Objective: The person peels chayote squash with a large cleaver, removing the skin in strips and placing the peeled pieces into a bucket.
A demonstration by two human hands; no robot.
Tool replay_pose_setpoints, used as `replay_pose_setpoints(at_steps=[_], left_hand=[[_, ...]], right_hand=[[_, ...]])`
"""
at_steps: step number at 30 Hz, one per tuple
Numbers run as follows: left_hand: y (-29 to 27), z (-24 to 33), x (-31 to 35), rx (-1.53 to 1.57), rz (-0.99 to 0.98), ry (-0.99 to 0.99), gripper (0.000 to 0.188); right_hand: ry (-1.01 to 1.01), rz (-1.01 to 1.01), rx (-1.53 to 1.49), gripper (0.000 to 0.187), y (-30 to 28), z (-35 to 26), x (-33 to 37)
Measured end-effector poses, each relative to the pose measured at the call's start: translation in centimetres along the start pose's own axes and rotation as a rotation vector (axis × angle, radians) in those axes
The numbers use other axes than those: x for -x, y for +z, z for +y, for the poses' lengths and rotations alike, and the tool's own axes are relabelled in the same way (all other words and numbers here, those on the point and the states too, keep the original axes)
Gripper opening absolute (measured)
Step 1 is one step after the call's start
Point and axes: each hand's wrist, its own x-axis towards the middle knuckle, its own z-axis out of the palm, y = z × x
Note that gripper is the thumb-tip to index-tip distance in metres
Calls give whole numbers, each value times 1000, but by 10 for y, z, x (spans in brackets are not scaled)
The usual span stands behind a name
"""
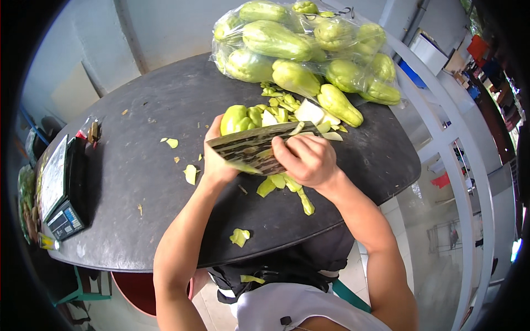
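Chayote (238, 119) sits gripped by my left hand (218, 164), short of the far edge of the surface (132, 165); my right hand (308, 157) clasps the knife (248, 146). I should cut shallow, left hand well clear.

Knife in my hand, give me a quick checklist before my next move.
1. Knife gripped: ok, in the right hand.
2. Left hand on the chayote: ok, touching its left side.
3. Left fingers away from the edge: cannot tell, the knife covers part of that hand.
4. Table free of peelings: not ok, several lie scattered.
5. Bag of chayotes apart from the knife: ok, farther back.
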Motion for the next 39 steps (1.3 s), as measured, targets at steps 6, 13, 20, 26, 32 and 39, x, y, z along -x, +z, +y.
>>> replay_pose_setpoints(at_steps=[6,13,20,26,32,39], left_hand=[[-4,-7,2,-32,11,64,59],[-4,3,3,-33,39,14,62],[4,28,3,18,-88,-17,72],[0,24,5,131,-137,52,78],[-1,23,-1,234,-188,-400,74],[9,20,-3,813,-28,-640,66]], right_hand=[[-1,-29,-9,23,0,-6,-2],[3,-37,4,22,1,-11,-4],[365,-261,84,13,11,38,13],[406,-28,41,22,4,36,7],[599,-84,19,11,-6,37,-1],[649,-37,-100,9,-7,34,-1]])
